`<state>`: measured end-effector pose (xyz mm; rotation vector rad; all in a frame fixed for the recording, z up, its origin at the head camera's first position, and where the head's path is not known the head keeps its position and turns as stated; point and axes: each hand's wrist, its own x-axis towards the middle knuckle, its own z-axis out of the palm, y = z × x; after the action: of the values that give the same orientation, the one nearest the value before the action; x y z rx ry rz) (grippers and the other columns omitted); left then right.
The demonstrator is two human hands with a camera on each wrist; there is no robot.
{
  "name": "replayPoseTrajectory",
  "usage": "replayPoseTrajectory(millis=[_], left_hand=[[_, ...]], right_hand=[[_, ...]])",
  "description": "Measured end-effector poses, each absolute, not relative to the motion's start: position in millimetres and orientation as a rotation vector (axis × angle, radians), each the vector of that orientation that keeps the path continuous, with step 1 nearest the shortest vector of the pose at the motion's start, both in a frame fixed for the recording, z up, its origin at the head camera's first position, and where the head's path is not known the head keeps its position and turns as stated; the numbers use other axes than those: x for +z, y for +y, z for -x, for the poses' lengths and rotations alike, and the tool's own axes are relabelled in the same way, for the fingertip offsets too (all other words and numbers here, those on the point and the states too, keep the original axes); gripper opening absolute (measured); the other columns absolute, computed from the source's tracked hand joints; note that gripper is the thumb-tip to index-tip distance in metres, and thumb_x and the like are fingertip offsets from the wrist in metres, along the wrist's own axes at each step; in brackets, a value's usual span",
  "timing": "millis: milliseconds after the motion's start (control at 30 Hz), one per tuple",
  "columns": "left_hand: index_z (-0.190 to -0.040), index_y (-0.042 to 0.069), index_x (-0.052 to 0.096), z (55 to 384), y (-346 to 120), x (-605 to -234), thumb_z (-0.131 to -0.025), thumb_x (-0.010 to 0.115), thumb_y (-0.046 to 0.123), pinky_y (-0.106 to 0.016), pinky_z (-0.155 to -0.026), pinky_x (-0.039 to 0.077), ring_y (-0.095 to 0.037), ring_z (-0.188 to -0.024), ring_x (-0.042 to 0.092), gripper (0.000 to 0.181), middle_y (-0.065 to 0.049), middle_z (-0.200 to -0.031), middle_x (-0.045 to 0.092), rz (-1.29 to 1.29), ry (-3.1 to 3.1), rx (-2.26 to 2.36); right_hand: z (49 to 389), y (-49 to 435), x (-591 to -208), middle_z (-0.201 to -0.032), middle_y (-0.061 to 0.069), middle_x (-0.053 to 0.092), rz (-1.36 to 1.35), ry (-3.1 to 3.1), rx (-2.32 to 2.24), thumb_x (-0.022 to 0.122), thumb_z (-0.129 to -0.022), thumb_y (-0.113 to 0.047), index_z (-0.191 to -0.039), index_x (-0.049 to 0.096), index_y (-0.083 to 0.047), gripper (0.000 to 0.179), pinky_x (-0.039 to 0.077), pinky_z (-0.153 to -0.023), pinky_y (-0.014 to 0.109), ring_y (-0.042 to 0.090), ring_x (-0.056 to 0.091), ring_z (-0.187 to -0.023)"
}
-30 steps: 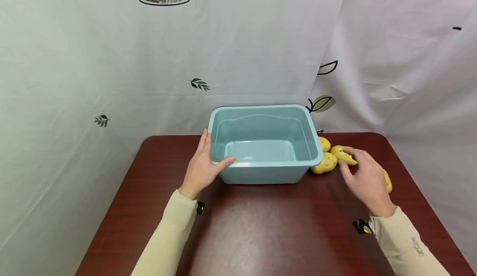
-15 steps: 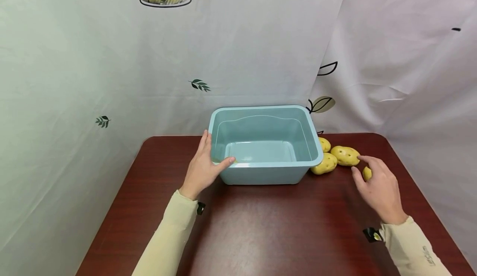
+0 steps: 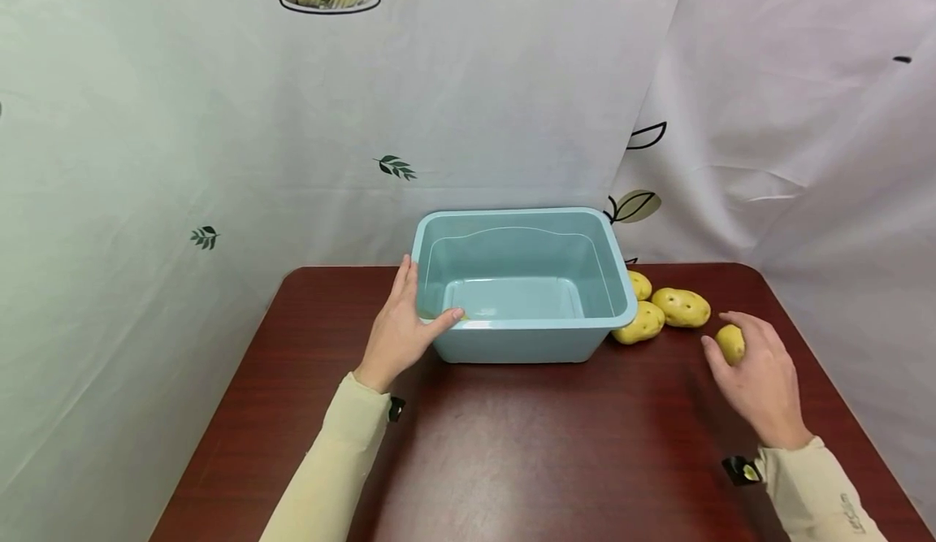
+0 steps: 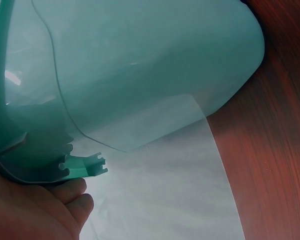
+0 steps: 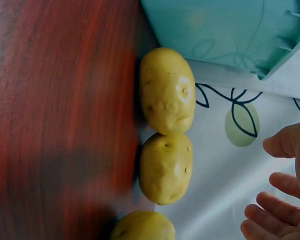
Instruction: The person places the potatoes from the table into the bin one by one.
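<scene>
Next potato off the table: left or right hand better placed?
Right, I'd say. The right hand is beside the rightmost potato, thumb and fingers apart. The left hand grips the blue bin at its left corner, away from that potato, and would likely have to let go.

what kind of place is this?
Probably a staged tabletop workspace, though the wider room isn't visible: a reddish-brown table backed by plant-printed sheeting, with a light-blue bin and yellow potatoes on it.
</scene>
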<state>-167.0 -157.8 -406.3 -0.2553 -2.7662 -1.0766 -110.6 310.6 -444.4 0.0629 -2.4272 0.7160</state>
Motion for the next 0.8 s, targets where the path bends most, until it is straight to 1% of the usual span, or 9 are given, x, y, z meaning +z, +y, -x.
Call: replayPoseTrajectory(millis=[167,433,633,800], left_hand=[[-0.161,0.005,0.014,166.4,-158.1,-406.1,-0.084,0.062,0.075,-0.052,-0.101,0.045,-0.024,-0.150,0.026,0.115,0.003,-0.168,0.000,0.259,-2.766,-1.077],[-0.161,0.006,0.015,166.1,-158.4,-406.7,-0.083,0.061,0.076,-0.051,-0.098,0.048,-0.025,-0.149,0.027,0.115,0.004,-0.168,0.001,0.251,-2.765,-1.074],[-0.161,0.005,0.014,166.3,-157.7,-406.4,-0.083,0.061,0.076,-0.052,-0.098,0.047,-0.025,-0.149,0.028,0.115,0.003,-0.169,0.001,0.251,-2.760,-1.082],[-0.161,0.006,0.015,166.1,-156.7,-406.2,-0.083,0.062,0.075,-0.052,-0.100,0.046,-0.025,-0.150,0.026,0.114,0.002,-0.169,0.001,0.250,-2.756,-1.087]], right_hand=[[109.9,316.3,-449.2,-0.125,0.030,0.057,-0.045,-2.442,0.721,0.074,-0.084,-0.006,-0.121,0.062,0.007,0.041,0.037,-0.089,0.064,0.050,0.049,-0.115],[109.1,325.4,-457.7,-0.129,0.033,0.053,0.036,-2.495,0.724,0.073,-0.085,-0.007,-0.123,0.060,0.008,0.044,0.036,-0.091,0.066,0.052,0.046,-0.118],[110.3,332.0,-464.9,-0.128,0.036,0.050,0.090,-2.521,0.730,0.073,-0.086,-0.009,-0.126,0.057,0.010,0.047,0.034,-0.090,0.067,0.054,0.045,-0.116],[110.8,336.3,-468.3,-0.129,0.038,0.048,0.128,-2.556,0.730,0.073,-0.086,-0.012,-0.128,0.055,0.011,0.051,0.034,-0.088,0.067,0.054,0.044,-0.116]])
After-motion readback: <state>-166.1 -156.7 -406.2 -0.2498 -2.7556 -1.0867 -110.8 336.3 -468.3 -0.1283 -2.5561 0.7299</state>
